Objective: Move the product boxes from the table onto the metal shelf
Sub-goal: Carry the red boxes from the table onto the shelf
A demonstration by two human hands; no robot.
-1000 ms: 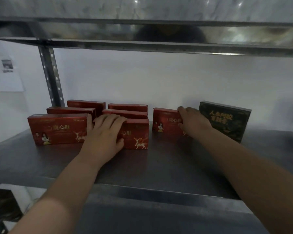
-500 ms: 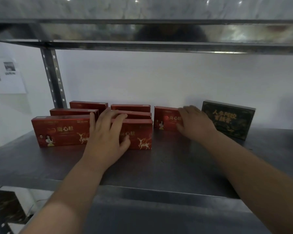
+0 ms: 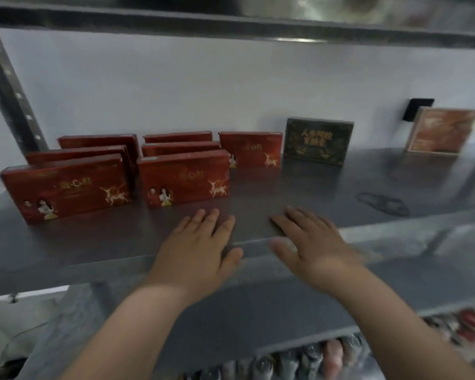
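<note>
Several red product boxes stand upright on the metal shelf (image 3: 368, 185). The front left box (image 3: 66, 187) and the front middle box (image 3: 184, 176) have more red boxes in rows behind them. A single red box (image 3: 250, 149) stands further right, beside a dark green box (image 3: 317, 141). My left hand (image 3: 198, 248) and my right hand (image 3: 310, 239) hover flat over the shelf's front edge, fingers straight, holding nothing and apart from the boxes.
An orange-red box (image 3: 442, 130) leans at the shelf's far right by a black wall fitting (image 3: 417, 108). An upright post (image 3: 8, 89) stands at the left, another shelf (image 3: 231, 20) runs overhead. Packaged goods (image 3: 313, 357) fill the lower level.
Both hands have let go of the red boxes and drawn back to the shelf's front edge. The view has swung right, bringing the orange-red box into sight.
</note>
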